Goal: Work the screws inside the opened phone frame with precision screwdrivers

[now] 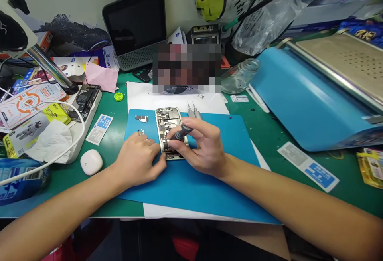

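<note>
An opened smartphone (168,125), its inner boards and metal parts exposed, lies on a blue mat (191,189). My right hand (206,147) is closed around a small dark-handled screwdriver (182,132) tilted over the phone's lower half; its tip is hidden by my fingers. At the phone's lower left edge, my left hand (140,157) has curled fingers, with thumb and forefinger against the frame. Two small loose phone parts lie left of the phone: a metal-shielded piece (141,118) and a tiny part (140,132) by my knuckles. Beyond my right hand rest grey fine-tipped tweezers (194,110).
A white earbud case (91,162) sits left of the mat. Further left are a white tray (78,149), boxes and a white cable (80,125). A tablet-like screen (136,25) stands behind, a glass jar (241,75) lies back right, and a blue sheet (287,101) curves down at right.
</note>
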`<action>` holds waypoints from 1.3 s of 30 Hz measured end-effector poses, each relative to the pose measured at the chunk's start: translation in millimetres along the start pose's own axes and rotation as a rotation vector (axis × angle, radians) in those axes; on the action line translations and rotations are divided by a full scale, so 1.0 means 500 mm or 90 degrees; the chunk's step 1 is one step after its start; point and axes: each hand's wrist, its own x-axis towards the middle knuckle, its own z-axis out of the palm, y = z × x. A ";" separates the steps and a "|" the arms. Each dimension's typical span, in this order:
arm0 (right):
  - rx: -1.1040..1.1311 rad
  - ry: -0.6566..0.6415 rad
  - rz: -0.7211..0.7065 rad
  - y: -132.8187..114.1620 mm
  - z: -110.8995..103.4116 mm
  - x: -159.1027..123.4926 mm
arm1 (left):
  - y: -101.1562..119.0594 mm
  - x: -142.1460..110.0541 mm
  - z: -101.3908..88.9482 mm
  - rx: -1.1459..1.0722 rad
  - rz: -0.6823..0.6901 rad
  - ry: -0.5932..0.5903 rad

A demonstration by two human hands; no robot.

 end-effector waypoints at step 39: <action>-0.034 -0.082 -0.079 0.003 0.003 0.014 | 0.010 -0.006 -0.007 -0.010 -0.077 -0.124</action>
